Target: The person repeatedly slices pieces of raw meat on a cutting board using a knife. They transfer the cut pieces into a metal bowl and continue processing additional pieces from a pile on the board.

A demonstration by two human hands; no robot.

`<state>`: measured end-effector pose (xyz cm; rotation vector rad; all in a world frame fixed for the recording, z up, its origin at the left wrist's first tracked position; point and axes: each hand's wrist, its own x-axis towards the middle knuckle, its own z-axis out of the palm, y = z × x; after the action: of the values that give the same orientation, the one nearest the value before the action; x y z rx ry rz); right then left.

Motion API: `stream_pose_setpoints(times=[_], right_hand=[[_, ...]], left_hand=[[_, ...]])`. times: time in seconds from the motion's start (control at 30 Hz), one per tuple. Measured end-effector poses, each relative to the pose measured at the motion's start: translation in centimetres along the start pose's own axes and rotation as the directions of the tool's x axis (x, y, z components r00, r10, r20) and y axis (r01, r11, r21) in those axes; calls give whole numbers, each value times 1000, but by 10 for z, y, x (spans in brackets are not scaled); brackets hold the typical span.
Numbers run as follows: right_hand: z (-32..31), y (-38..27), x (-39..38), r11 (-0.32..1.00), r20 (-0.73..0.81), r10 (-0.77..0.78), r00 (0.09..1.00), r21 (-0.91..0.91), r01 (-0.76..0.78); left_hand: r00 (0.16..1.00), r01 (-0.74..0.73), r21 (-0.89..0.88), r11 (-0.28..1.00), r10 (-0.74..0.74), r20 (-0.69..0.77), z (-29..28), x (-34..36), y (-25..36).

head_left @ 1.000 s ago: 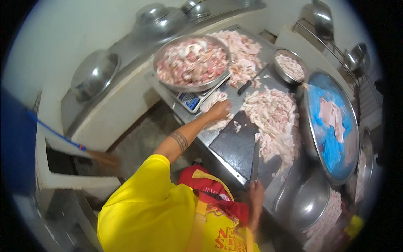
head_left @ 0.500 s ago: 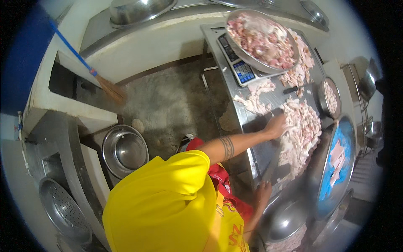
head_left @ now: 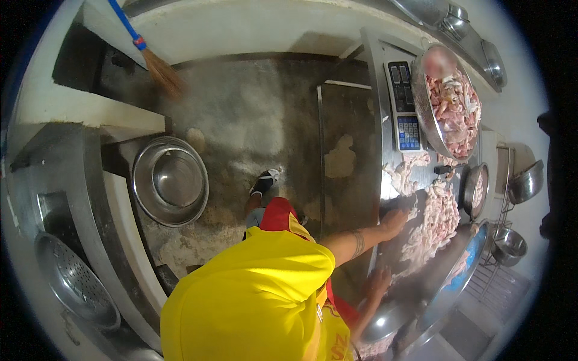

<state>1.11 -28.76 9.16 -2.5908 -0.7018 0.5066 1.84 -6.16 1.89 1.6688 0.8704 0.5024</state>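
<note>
A heap of chopped pale pink meat (head_left: 438, 219) lies on the steel table (head_left: 376, 78) to my right. At the heap's near edge my left hand (head_left: 394, 222) is closed, its fingertips on a pale strip of the meat. Lower down, my right hand (head_left: 379, 281) is curled at the table's edge. The knife it grips is hard to make out now; its broad blade shows better in the earlier frame. Another knife's black handle (head_left: 443, 170) lies beyond the heap.
A wide bowl of meat (head_left: 421, 111) stands on the scale (head_left: 409, 133). Beside the heap are a smaller pan (head_left: 469, 195) and a large basin lined with blue plastic (head_left: 474, 246). Metal basins (head_left: 140, 198) rest at left, below a broom (head_left: 159, 72). A wire rack (head_left: 504, 210) stands far right.
The view has shifted, so the table and scale appear farther right and the floor shows more. My left hand stays at the heap's edge and my right hand stays low by the table's edge.
</note>
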Motion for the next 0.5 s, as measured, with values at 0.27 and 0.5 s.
stream_pose_setpoints(times=[0.27, 0.5], right_hand=[[-35, 90, 18, 952, -93, -237, 967, -221, 212], [-35, 46, 8, 984, -156, 163, 974, 96, -150]], left_hand=[[993, 57, 0, 998, -57, 100, -16, 9, -4], [992, -129, 249, 960, 127, 25, -10, 22, -32]])
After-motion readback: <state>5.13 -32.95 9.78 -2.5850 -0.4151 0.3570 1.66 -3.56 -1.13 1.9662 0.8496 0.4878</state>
